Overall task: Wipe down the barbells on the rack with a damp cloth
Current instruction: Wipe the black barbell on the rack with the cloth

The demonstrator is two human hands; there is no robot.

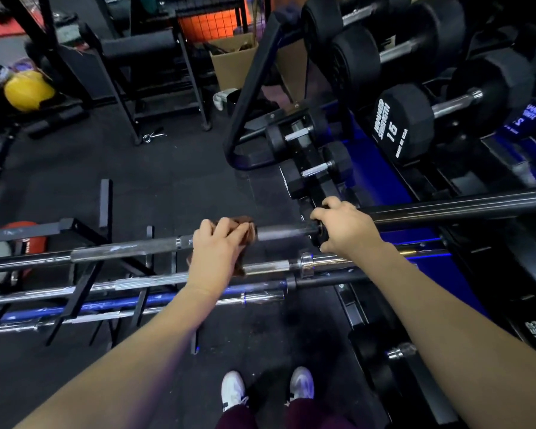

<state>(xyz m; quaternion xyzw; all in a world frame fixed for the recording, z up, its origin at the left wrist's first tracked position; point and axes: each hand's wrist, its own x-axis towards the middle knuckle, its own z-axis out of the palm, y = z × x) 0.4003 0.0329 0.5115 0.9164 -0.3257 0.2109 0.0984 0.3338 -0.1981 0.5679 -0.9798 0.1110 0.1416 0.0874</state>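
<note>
- Two white sneakers [266,390] were the closest thing to the lens, planted on the black rubber floor [167,187], with dark red trouser legs just above them.
- Both bare forearms reached out over a low barbell rack [75,292] on the left side of the floor.
- Left hand [218,246] had its fingers curled round a crumpled brown cloth [246,232], pressing it onto the top barbell [285,233] about where the thin shaft starts.
- Right hand [342,226] was clamped on the collar of that same bar, just beside the cloth, holding it steady. The thick dark sleeve ran off to the right edge of view.
- So I'd say it was mid-wipe on the top bar, early-ish in the job.
- Next move probably calls for sliding the cloth leftward along the shaft while the right hand stops the bar from rolling, then dropping to the lower bars [198,292].
- Top bar looked dull grey with scuffed whitish patches. The ones below were shinier chrome, one had a blue shaft, and all were long smooth cylinders with ringed collars.
- Cloth looked soft and bunched; couldn't tell if it was actually damp.
- Off to the right sat a dumbbell rack [384,168] with blue shelves and chunky matte black hex-ish dumbbells [406,119], one marked 15.
</note>
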